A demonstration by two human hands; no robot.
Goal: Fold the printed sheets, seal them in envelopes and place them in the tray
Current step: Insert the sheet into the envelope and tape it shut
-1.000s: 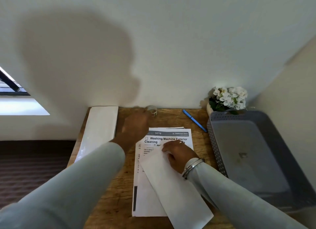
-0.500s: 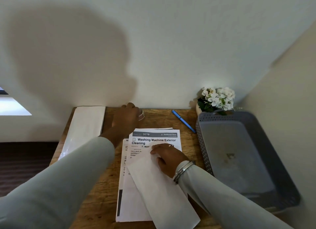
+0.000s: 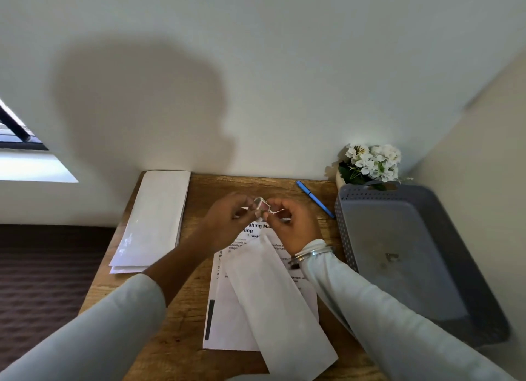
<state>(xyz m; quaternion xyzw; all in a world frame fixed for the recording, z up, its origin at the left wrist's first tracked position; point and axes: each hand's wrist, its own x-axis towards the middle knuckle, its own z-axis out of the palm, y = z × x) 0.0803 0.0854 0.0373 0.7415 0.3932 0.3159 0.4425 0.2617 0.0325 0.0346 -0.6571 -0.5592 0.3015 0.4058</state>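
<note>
Long white paper envelope (image 3: 273,304) lies flat and diagonal on white printed sheets (image 3: 227,323), centre of wooden bench (image 3: 176,338). Grey perforated plastic tray (image 3: 345,238) at 3 o'clock. L hand (image 3: 227,218) grips small clear tape roll (image 3: 261,205) above the sheets' 12 o'clock end; R hand (image 3: 293,227) pinches its loose end.

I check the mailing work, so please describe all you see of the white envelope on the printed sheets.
The envelope is long, plain white paper, lying flat and slanted across the printed sheets on the wooden desk. Its near end reaches past the sheets. The left hand and right hand do not touch it.
</note>
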